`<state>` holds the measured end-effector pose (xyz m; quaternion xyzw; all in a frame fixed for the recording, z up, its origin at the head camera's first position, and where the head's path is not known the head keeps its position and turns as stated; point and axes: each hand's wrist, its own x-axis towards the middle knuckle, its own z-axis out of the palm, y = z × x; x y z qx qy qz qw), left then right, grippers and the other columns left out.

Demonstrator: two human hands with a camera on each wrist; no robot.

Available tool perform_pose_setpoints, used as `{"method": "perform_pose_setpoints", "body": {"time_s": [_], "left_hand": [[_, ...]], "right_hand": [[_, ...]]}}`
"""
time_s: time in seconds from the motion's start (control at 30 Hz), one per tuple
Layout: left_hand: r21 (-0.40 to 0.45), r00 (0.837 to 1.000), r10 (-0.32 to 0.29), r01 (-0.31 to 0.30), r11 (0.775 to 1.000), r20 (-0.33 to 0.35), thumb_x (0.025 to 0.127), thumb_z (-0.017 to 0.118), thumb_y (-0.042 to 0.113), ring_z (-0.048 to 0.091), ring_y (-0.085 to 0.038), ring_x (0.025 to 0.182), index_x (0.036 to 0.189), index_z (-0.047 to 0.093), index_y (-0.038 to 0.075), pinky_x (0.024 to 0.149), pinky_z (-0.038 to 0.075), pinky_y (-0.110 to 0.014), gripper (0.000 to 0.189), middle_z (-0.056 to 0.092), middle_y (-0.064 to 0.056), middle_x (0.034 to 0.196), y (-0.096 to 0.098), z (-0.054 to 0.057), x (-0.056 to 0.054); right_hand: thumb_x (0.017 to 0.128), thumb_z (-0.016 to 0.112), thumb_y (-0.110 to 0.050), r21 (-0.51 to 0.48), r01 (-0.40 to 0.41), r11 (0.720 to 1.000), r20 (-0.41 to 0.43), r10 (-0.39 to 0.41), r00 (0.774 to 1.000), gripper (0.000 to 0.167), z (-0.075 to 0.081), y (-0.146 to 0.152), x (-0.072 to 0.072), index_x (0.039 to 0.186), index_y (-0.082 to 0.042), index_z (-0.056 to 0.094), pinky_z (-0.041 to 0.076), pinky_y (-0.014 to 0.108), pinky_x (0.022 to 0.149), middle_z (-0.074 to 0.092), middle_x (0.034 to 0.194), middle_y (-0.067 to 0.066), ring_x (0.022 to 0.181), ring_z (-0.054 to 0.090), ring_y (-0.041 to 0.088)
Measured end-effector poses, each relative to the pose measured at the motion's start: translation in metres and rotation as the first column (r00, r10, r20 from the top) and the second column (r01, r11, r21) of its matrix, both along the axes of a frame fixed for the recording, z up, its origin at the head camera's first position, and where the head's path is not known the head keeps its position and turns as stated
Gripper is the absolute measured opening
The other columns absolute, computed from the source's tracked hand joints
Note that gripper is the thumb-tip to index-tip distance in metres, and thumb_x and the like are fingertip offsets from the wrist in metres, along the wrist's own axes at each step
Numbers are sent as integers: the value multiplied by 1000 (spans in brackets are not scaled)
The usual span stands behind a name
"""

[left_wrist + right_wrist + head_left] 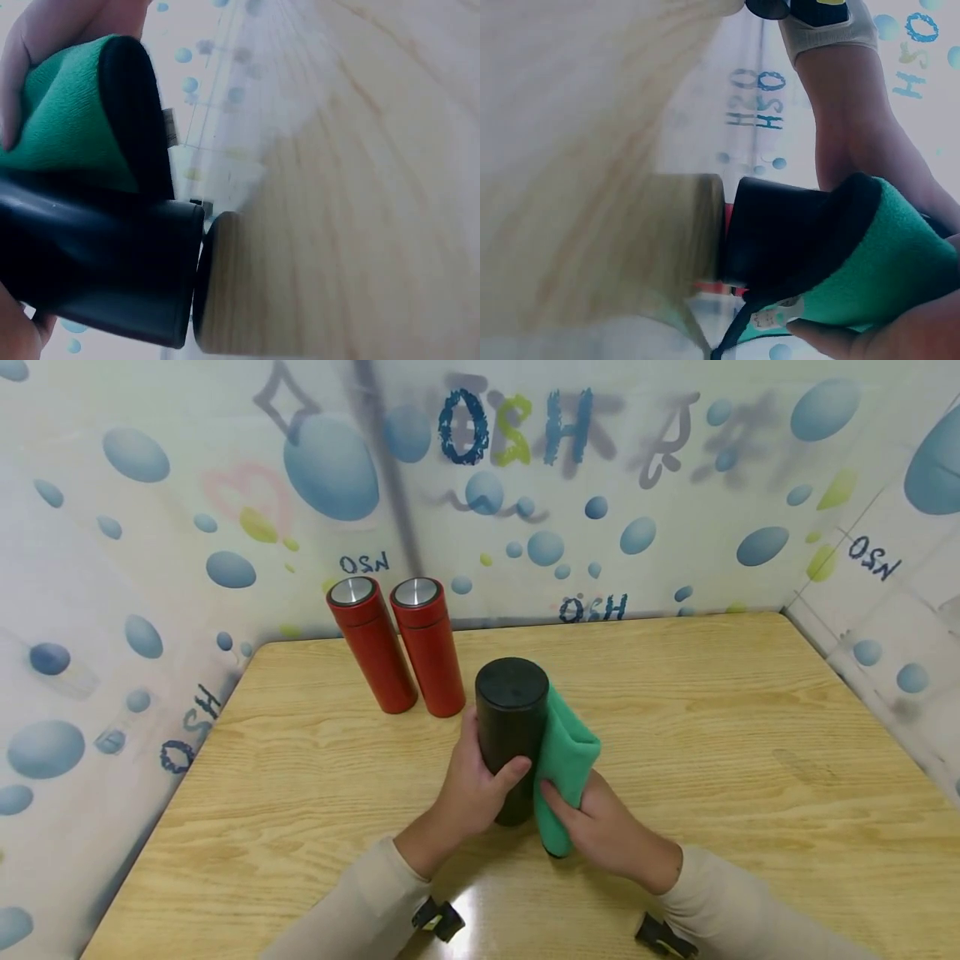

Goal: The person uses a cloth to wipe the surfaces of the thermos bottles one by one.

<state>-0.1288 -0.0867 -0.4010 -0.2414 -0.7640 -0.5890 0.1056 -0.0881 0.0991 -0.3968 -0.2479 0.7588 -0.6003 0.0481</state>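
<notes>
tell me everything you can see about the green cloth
The green cloth looks like soft, fuzzy fabric with a dark border along its edge and a pale tag, whose print is too blurred to read. It is folded over into a longish bundle, standing lengthwise alongside the black bottle and pressed against its right side. The right hand grips its lower part, thumb on the near face.

A glossy wood-grain surface (712, 727) spreads around the black bottle (512, 727); two red bottles (431, 652) stand upright on it, side by side, behind and left of that bottle.
</notes>
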Motion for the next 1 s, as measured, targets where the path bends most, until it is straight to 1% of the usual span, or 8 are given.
{"method": "perform_pose_setpoints", "body": {"time_s": [0.1, 0.2, 0.27, 0.5, 0.6, 0.7, 0.8, 1.0], "left_hand": [[3, 1000, -2, 2, 1000, 13, 83, 57, 76, 59, -25, 113, 142, 32, 8, 95, 51, -42, 94, 56, -13, 131, 0, 0, 0], [-5, 1000, -2, 2, 1000, 12, 83, 56, 76, 58, -25, 114, 143, 31, 7, 96, 51, -44, 95, 56, -13, 133, 0, 0, 0], [-8, 1000, -2, 2, 1000, 14, 82, 56, 77, 58, -25, 115, 143, 31, 7, 97, 51, -43, 96, 55, -13, 133, 0, -1, 0], [-19, 998, -47, 48, 999, 38, 82, 60, 73, 56, -25, 120, 145, 29, 13, 101, 48, -50, 93, 52, -10, 140, -2, 1, -1], [-25, 997, -61, 62, 998, 52, 82, 59, 74, 54, -24, 123, 146, 27, 14, 103, 47, -51, 94, 50, -8, 142, -2, 2, -2], [-28, 997, -61, 63, 998, 51, 82, 59, 74, 54, -25, 123, 146, 27, 13, 103, 47, -51, 95, 50, -8, 142, -2, 2, -3], [-26, 997, -55, 56, 998, 50, 82, 58, 75, 55, -25, 121, 147, 26, 13, 102, 48, -50, 95, 51, -9, 141, -3, 2, -3], [-6, 998, -41, 42, 999, 53, 82, 58, 75, 57, -24, 118, 147, 27, 13, 99, 50, -48, 95, 53, -11, 138, -4, 2, -2]], "right_hand": [[107, 45, -16, 8, -13, 1000, 35, 13, 999, 38, -1, -2, -1, 143, -5, 41, 48, 26, 102, 56, 135, 12, 122, 56, 22], [107, 44, -17, -4, -18, 1000, 55, 18, 998, 41, 0, -2, 0, 146, -7, 38, 46, 24, 104, 53, 139, 11, 126, 54, 17], [107, 43, -16, -21, -16, 1000, 43, 17, 999, 42, 0, -1, 1, 148, -7, 36, 45, 23, 105, 52, 141, 11, 127, 53, 12], [105, 43, -5, -91, 39, 995, -70, -45, 997, 48, 7, 2, 11, 152, -2, 29, 40, 15, 107, 46, 146, 17, 132, 46, 1], [104, 43, 0, -118, 42, 992, -109, -55, 993, 54, 9, 2, 13, 154, -4, 25, 37, 12, 109, 42, 150, 18, 136, 42, 0], [104, 43, 1, -123, 26, 992, -123, -41, 992, 53, 9, 1, 12, 154, -4, 27, 38, 14, 108, 43, 148, 17, 135, 44, 3], [105, 43, -3, -110, 11, 994, -77, -20, 997, 48, 10, 1, 11, 151, -5, 30, 41, 15, 106, 47, 143, 13, 131, 49, 8], [107, 42, -13, -69, -13, 998, 35, 15, 999, 42, 9, 0, 9, 147, -2, 34, 45, 20, 103, 51, 137, 14, 125, 53, 22]]}}
